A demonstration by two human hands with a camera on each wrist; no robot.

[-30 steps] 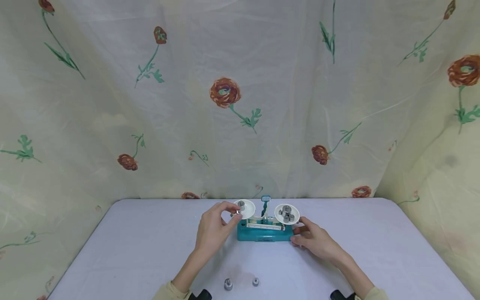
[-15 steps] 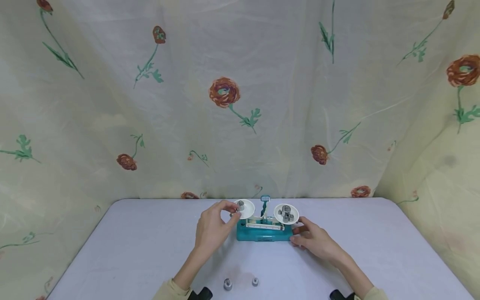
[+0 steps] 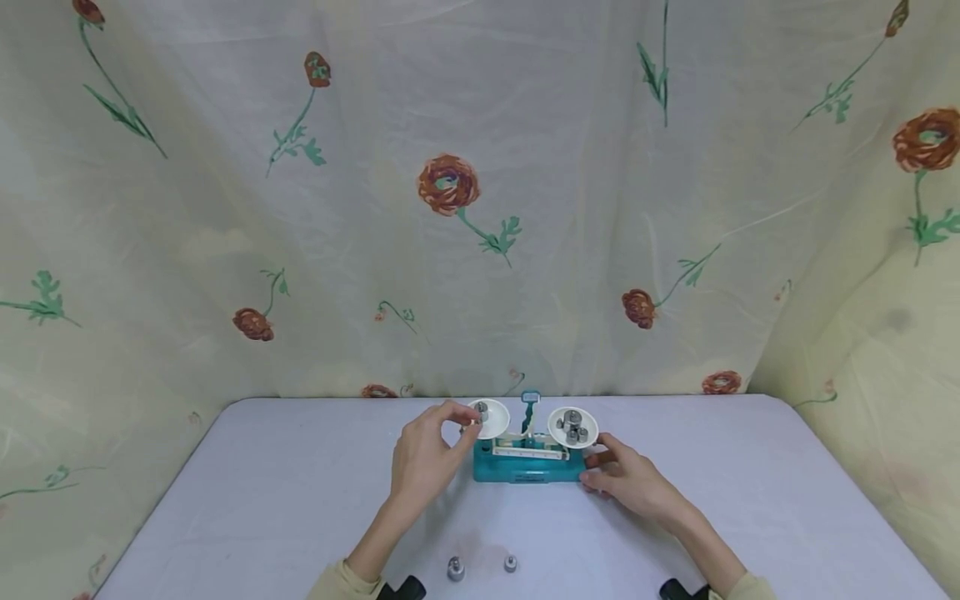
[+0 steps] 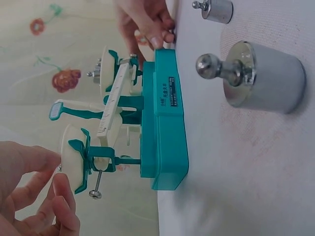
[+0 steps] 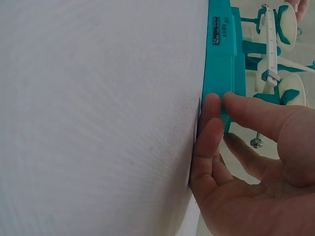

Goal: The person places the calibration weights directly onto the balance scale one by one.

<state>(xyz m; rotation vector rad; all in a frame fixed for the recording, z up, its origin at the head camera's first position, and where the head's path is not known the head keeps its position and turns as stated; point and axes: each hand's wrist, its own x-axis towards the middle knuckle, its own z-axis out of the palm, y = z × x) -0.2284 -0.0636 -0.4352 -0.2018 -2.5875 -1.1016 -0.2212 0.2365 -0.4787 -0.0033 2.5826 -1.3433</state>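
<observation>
A teal balance scale (image 3: 528, 472) with two white pans stands on the table. My left hand (image 3: 426, 458) is at the left pan (image 3: 498, 422), pinching a small metal weight (image 4: 59, 168) between thumb and index finger; the fingertips mostly cover it. Another silver weight (image 3: 482, 408) sits on that pan. Several weights (image 3: 573, 419) are grouped on the right pan (image 3: 556, 430). With thumb and fingers, my right hand (image 3: 630, 482) grips the right end of the teal base (image 5: 219, 64). In the left wrist view, the ruled beam (image 4: 113, 98) shows between the pans.
Two knobbed weights stand near the front of the table: a larger weight (image 3: 456, 569) and a smaller weight (image 3: 511, 563). The table (image 3: 300, 492) has a pale cover. Flower-patterned cloth (image 3: 360, 250) hangs behind and along the sides.
My left fingertips have shifted slightly at the left pan, and the small weight between them shows less than before. The right hand stays on the base.
</observation>
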